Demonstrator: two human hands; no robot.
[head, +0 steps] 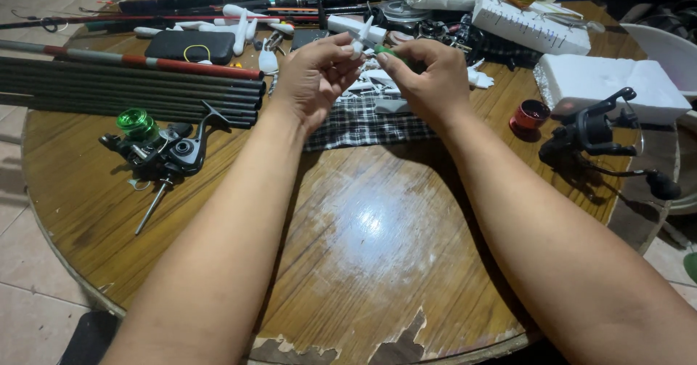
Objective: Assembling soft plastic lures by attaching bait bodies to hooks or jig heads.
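Both my hands are raised over the far middle of a round wooden table (377, 249). My left hand (312, 78) pinches a small white plastic piece (362, 37) between thumb and fingers. My right hand (428, 74) pinches a small green piece (385, 50) that meets the white one at the fingertips. Under the hands lies a dark checked cloth (363, 125) with several white plastic pieces (377, 89) on it.
A bundle of dark rod sections (131, 89) lies at the left. A black reel with a green spool (156, 147) sits beside it. Another black reel (599, 132) and a red spool (530, 114) are at the right. White foam blocks (610, 85) stand at the back right.
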